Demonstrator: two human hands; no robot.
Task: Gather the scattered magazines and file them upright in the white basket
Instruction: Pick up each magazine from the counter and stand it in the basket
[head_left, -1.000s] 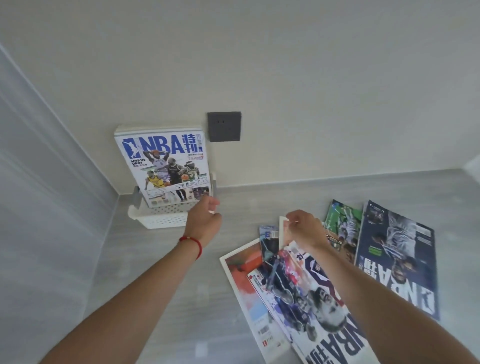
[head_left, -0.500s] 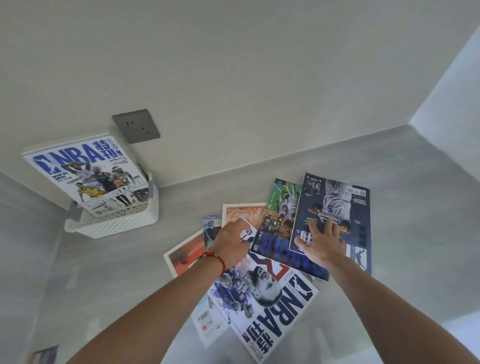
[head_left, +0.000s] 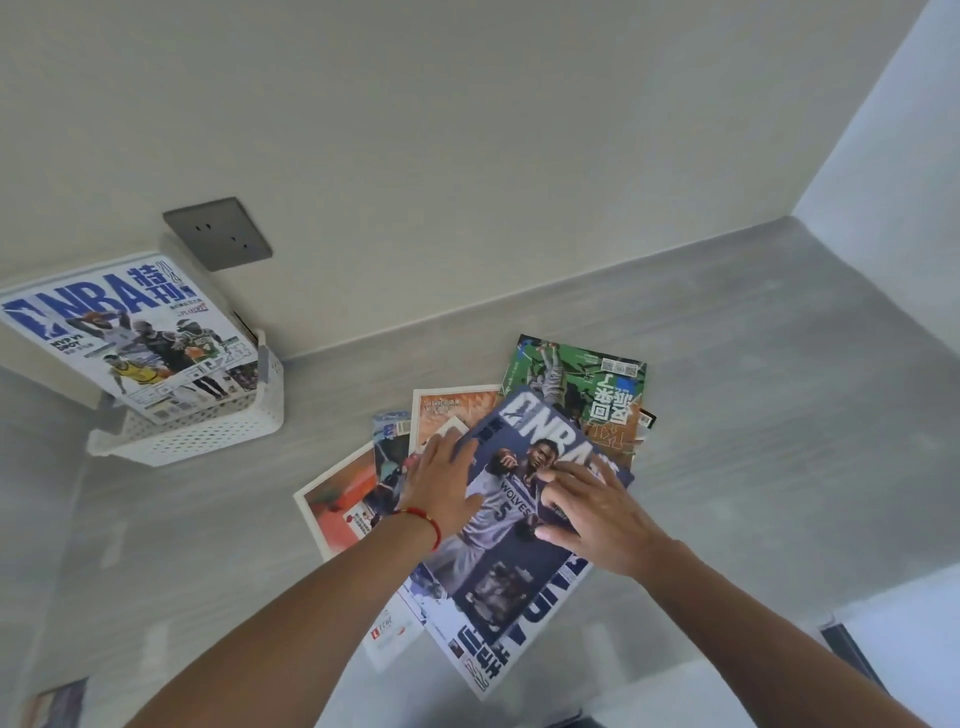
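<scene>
Hands are lying flat with fingers spread on a dark blue glossy Wolves-cover magazine (head_left: 511, 512) topping the scattered pile: left hand (head_left: 445, 486), right hand (head_left: 597, 514). White perforated plastic basket (head_left: 208, 434) is standing well apart, far left, holding an upright white NBA magazine (head_left: 130, 338).

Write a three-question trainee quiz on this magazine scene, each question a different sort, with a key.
1. True or false: the white basket already holds a magazine standing upright.
2. Which magazine do both hands touch? A) the green one B) the Wolves cover C) the orange one
3. Fill in: the left hand wears a ___ bracelet at the wrist.

Key: 1 true: an NBA magazine stands in it. 2 B: the left hand rests on its left edge, and the right hand lies flat on the cover. 3 red.
</scene>
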